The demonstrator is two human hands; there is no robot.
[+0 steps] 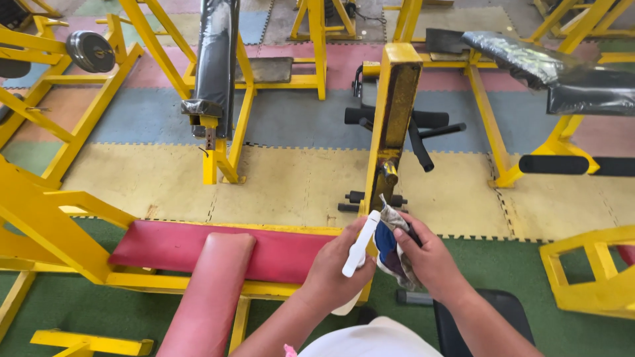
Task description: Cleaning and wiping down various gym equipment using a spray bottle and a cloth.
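My left hand [334, 268] grips a slim white bottle [360, 244], tilted with its top toward the upper right. My right hand [430, 261] holds a crumpled cloth [391, 248] in blue, grey and dark red, bunched against the bottle's top. Both hands meet just in front of a tall yellow metal post [395, 106] of a gym machine, near its worn lower part. Below my left hand lie a red padded seat [198, 248] and a pink padded roll [208, 297].
Yellow gym frames stand all around: a bench with black padding [215, 59] at the back, another black pad [562, 73] at the right, a weight plate [91, 51] at upper left. Black foam rollers [397, 119] jut from the post. Coloured foam mats and green turf cover the floor.
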